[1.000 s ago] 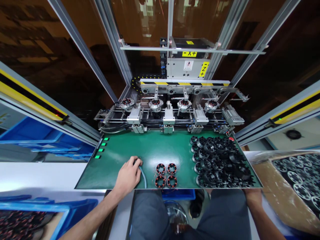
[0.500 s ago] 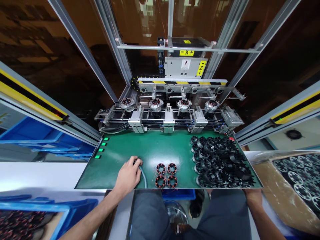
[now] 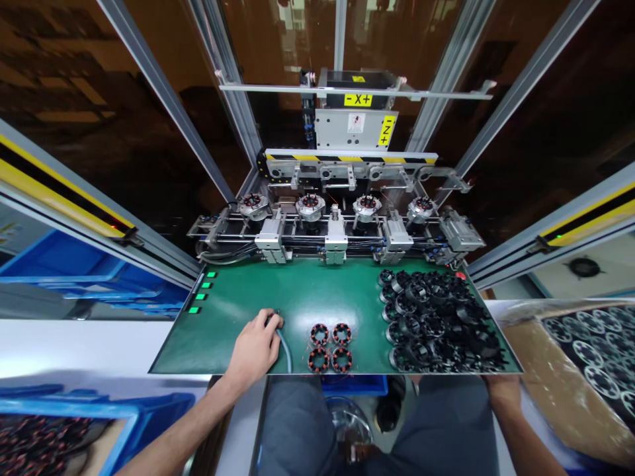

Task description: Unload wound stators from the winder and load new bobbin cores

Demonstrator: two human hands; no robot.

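Note:
My left hand [image 3: 256, 342] rests on the green work surface [image 3: 238, 284], its fingers closed round a hand tool with a curved grey-blue handle [image 3: 285, 349]. Most of that tool is hidden in my grip, so its exact kind does not show. Just right of it sit several wound stators [image 3: 319, 334] with copper coils, grouped in two rows. My right hand [image 3: 502, 389] is at the front right edge of the surface, its fingers hidden beneath. Nearest to it is a pile of black, unwound stator cores [image 3: 441, 324].
A winding machine [image 3: 335, 228] spans the back, with several stators on its spindles under a striped moving bar [image 3: 347, 157]. Yellow safety strips [image 3: 64, 188] flank both sides. Blue bins [image 3: 114, 416] stand at left; a tray of metal cores [image 3: 590, 344] lies at right.
The machine's striped bar and upper carriage have shifted left and slightly lower relative to the spindles. Both my hands, the tool and the stators on the surface stay in place.

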